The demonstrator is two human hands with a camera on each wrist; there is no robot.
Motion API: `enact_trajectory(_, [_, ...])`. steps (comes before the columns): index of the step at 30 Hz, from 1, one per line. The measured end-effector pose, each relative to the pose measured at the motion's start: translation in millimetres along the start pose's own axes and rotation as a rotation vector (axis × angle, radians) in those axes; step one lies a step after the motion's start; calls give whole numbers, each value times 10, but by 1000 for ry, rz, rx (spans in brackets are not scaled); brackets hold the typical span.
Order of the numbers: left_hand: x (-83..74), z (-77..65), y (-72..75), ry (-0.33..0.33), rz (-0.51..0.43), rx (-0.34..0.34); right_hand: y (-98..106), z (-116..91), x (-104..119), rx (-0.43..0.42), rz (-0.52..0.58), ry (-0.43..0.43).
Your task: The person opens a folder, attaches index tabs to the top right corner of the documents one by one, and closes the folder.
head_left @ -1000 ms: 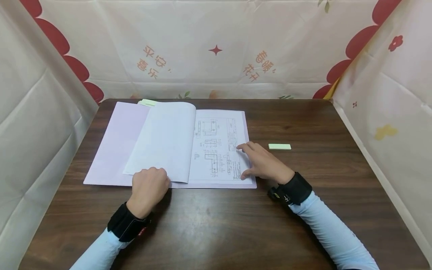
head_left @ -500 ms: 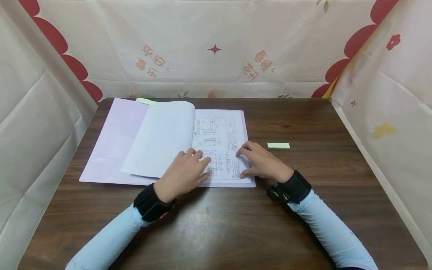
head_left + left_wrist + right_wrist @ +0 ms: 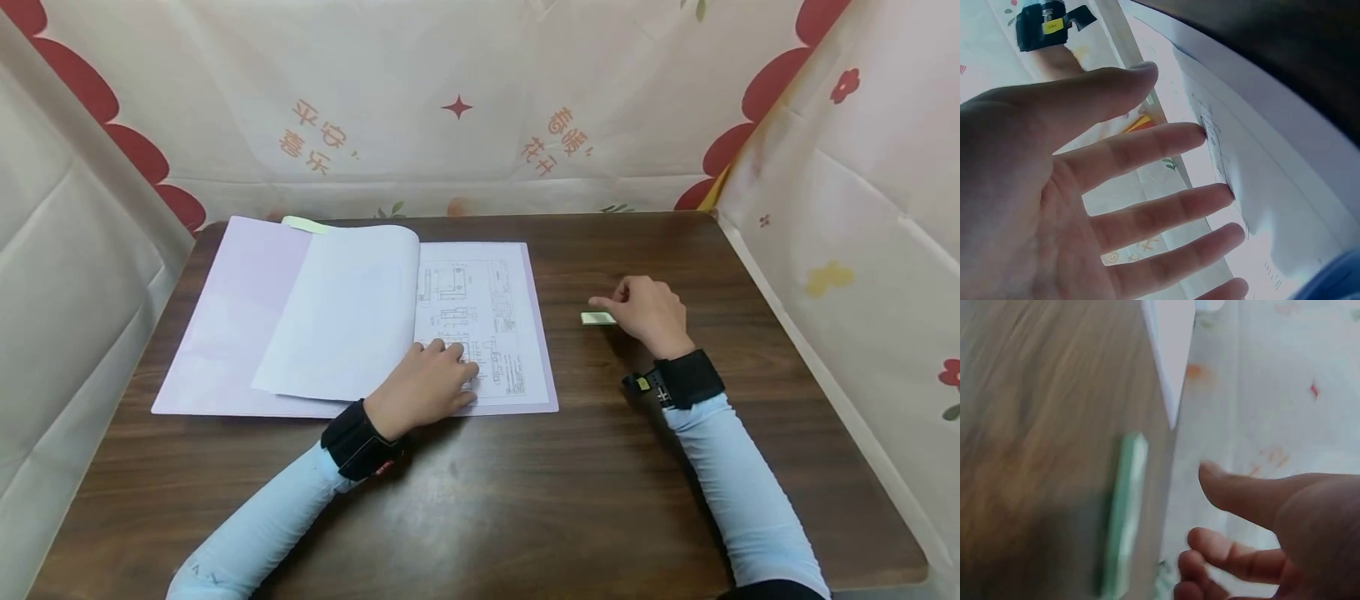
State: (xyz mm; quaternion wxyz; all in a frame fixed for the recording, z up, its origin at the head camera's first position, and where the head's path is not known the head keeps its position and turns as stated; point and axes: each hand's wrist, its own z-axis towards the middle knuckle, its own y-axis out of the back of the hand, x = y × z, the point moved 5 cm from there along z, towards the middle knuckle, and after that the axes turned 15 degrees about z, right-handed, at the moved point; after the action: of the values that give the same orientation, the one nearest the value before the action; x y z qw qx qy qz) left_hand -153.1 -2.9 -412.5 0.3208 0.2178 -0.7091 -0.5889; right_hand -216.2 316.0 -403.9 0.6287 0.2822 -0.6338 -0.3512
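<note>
An open booklet with a pale purple cover (image 3: 217,367) lies on the table, its right page (image 3: 510,292) printed with line drawings. A blank page (image 3: 337,317) is turned over to the left, with a green tab (image 3: 306,224) sticking out at its top. My left hand (image 3: 423,383) rests on the lower part of the booklet; in the left wrist view its straight, spread fingers (image 3: 1147,219) touch the drawing page. Over a green pad of sticky notes (image 3: 1124,519) hovers my right hand (image 3: 648,315), thumb and fingers apart and holding nothing.
The dark wooden table (image 3: 465,517) extends around the booklet. A pale printed cloth (image 3: 420,50) hangs behind the table and along both sides. Each wrist wears a black strap (image 3: 688,379).
My left hand has moved right from the turned page's lower edge onto the booklet's middle. My right hand has left the right page and gone right, over the sticky notes.
</note>
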Motion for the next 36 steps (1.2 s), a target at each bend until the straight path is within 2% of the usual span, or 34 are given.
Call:
enact_trajectory(3, [9,2,-10,-2,-19,3,-35,31,-151,56,-30,-83])
enact_trajectory(7, [17,12,-19,-2,-29,-7,-94,60,-216,54,-38,-115])
enact_trajectory(11, [17,16,-18,1,-37,-15,-110,69,-229,22,-24,-118])
enact_trajectory(17, [11,18,17,3,-37,-12,-77,64,-233,28,-1,-125])
enact_trajectory(23, [5,18,15,5,-47,-1,-10,84,-267,92,36,-126])
enact_trajectory(30, [1,16,-2,10,-46,18,57,110,-292,218,142,-69])
enact_trajectory(36, [-17,48,75,29,-29,23,53,128,-292,253,180,-60])
